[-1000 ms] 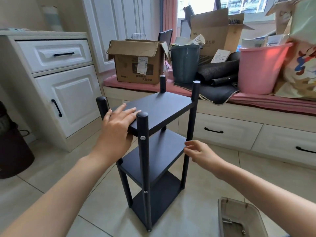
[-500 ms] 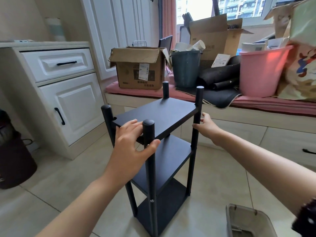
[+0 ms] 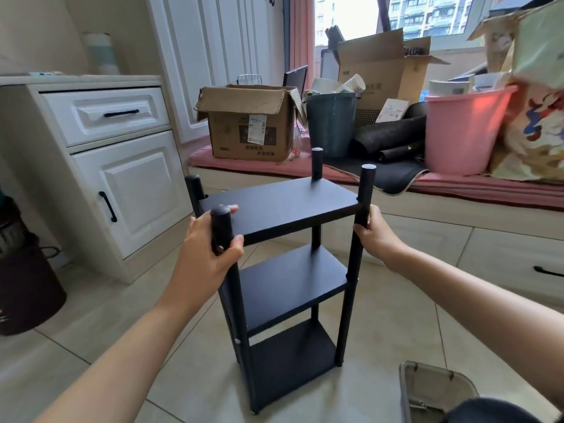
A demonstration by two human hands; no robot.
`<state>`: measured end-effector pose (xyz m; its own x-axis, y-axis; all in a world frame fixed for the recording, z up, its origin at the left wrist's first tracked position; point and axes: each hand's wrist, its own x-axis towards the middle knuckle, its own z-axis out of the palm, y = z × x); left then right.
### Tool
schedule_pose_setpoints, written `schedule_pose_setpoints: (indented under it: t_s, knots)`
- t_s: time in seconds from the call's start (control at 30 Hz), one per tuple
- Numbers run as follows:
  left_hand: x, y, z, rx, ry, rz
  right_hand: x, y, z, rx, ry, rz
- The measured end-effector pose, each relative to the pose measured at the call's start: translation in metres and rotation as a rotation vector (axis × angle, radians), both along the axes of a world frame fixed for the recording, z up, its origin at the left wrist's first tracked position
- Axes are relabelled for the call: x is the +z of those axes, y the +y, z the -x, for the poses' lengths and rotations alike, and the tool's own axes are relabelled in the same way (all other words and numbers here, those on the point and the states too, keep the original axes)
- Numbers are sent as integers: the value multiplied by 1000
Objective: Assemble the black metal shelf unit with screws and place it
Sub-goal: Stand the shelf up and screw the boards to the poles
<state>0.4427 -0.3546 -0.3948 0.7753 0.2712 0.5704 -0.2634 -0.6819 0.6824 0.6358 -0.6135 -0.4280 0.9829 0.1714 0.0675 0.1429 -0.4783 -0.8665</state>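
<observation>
Head view: the black shelf unit (image 3: pixel 283 261) stands upright on the tiled floor (image 3: pixel 396 325), its long axis vertical, with 3 boards carried between 4 round posts. It sits right between the 2 hands, dead ahead at 12 o'clock from the person. The bottom boards and post feet look set down, though the near foot is blurred and I cannot tell if it is lifted a little.

The left hand (image 3: pixel 206 254) is at 9 o'clock of the top board. Its fingers (image 3: pixel 233 209) are curled round the near-left post (image 3: pixel 224 239) just under the cap, thumb wrapped across the front, fingertips showing behind on the board edge. The right hand (image 3: pixel 374 232) is at 3 o'clock, its fingers closed round the near-right post (image 3: pixel 363 206) just below the top board; the fingertips are hidden behind the post, so how tightly they wrap I cannot tell.

Both hands are equally near, each on 1 post at the same height, which suits a straight 2-handed lift or slide. Assembly looks finished and placing seems the step in hand. A white cabinet (image 3: pixel 122 184) lies at 10 o'clock, a cushioned window bench (image 3: pixel 457 184) at 1 o'clock, a grey bin (image 3: pixel 433 392) at 5 o'clock.
</observation>
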Motion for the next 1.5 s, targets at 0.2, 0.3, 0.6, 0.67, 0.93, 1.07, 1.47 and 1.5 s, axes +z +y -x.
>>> schedule_pose_setpoints:
  t_s: [0.2, 0.3, 0.6, 0.67, 0.93, 1.07, 1.47, 1.5]
  knots:
    - [-6, 16, -13, 223, -52, 189, 2, -12, 43, 31, -33, 53]
    - [-11, 8, -21, 360, 7, 472, -2, -14, 64, 3, -73, 65]
    - [-6, -54, -33, 282, 287, 1020, -10, -23, 99, -9, -177, 101]
    - [-5, -74, -33, 99, 325, 1077, -10, -23, 99, -15, -196, 94]
    - [-4, -134, -55, -305, 341, 1183, -16, -18, 94, -80, -260, 153]
    - [-6, -155, -74, -346, 303, 1174, -15, -13, 82, -119, -270, 109]
    - [-15, -162, -125, -338, 167, 1125, -15, 8, 56, -226, -238, 11]
    - [-18, -162, -128, -332, 160, 1123, -16, 9, 55, -242, -237, 24]
